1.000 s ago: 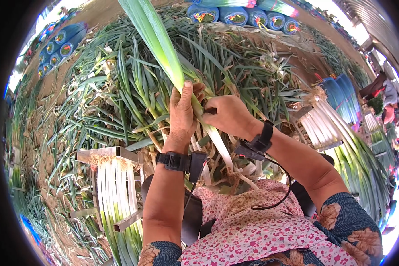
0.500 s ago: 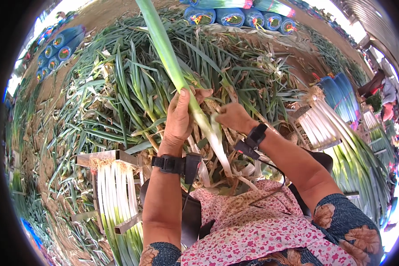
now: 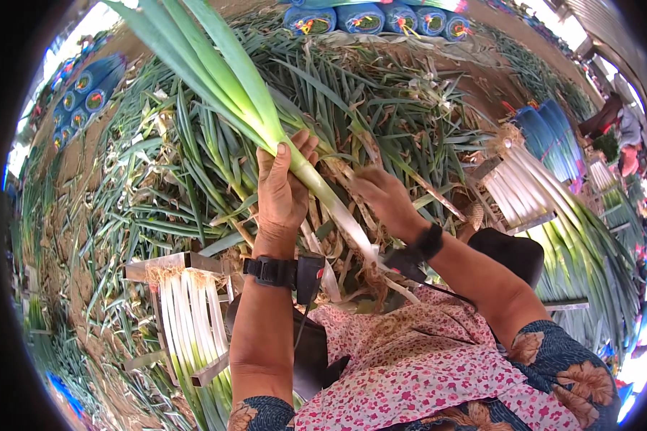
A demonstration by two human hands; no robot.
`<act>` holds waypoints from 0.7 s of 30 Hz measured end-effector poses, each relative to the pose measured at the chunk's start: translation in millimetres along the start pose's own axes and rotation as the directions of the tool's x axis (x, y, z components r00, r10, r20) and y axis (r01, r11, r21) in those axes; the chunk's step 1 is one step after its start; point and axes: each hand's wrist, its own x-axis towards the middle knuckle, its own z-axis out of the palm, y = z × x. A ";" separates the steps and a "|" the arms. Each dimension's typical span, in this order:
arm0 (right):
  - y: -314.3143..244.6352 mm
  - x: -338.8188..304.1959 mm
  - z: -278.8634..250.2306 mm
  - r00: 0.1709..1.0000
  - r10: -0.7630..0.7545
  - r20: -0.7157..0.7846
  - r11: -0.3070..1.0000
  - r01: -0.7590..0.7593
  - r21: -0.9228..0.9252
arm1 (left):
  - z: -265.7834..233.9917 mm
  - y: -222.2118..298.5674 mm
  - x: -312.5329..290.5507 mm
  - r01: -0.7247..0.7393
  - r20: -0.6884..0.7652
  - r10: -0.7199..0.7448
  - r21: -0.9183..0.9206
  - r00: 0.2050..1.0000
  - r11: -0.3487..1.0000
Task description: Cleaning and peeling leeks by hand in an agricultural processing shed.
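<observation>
Swung left since the earlier frame, the leek [image 3: 327, 197] now shows its leaves fanned apart.
Left hand [image 3: 284, 190] grips its stalk over the leek pile [image 3: 201, 158], leaves far, root end near; right hand [image 3: 388, 203] curls just right of it, too blurred to tell its hold. White-stalked leeks [image 3: 190, 309] fill a metal rack [image 3: 140, 269] near left.

Long leek with smooth white shaft and fanned green leaves [image 3: 257, 111]: one, held aslant, leaves pointing far left, root end nearer the person.
</observation>
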 end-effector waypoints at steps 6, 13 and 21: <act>-52.5 61.0 9.8 0.931 0.289 0.222 0.764 -0.364 0.533 | 0.6 -12.8 5.9 -0.070 0.118 0.081 -0.097 0.990 0.993; -14.6 45.8 30.6 0.944 0.271 0.186 0.920 -0.311 0.239 | 0.4 -15.9 3.9 -0.071 0.045 0.070 0.012 0.996 0.997; -33.3 9.1 20.8 0.980 0.148 -0.136 0.966 -0.114 0.231 | -0.7 -7.6 6.9 0.021 0.187 0.003 -0.130 0.982 0.991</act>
